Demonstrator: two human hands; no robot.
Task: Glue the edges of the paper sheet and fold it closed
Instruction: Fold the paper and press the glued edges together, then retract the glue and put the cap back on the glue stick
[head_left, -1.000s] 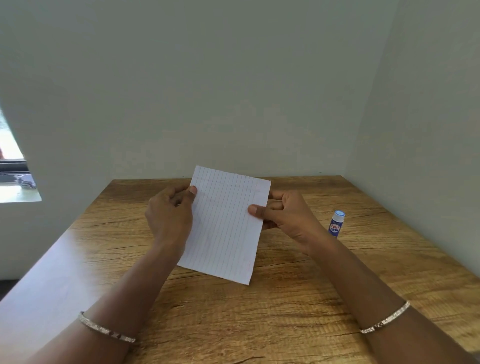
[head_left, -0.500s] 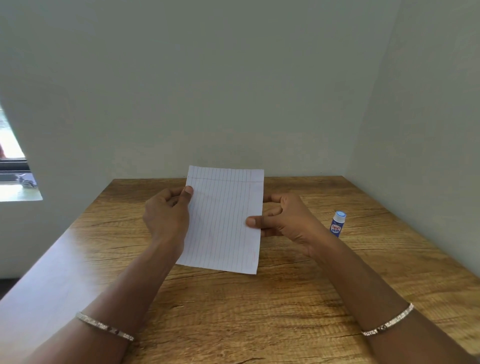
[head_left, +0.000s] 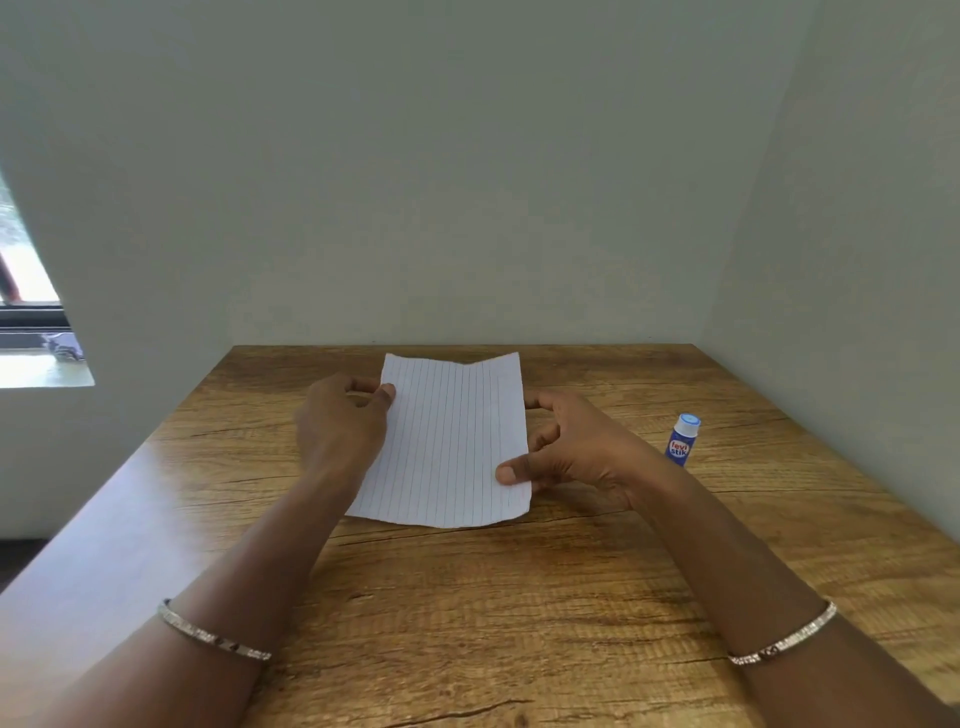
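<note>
Paper had dropped squarer to mid-frame, left hand and right hand pinching its sides; glue stick at right stood untouched, gluing not begun.

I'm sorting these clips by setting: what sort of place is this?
Probably a plain room used as a desk corner, perhaps at home. A wooden table sits in a corner of pale walls beside a window, with a lined paper sheet and glue stick.
</note>
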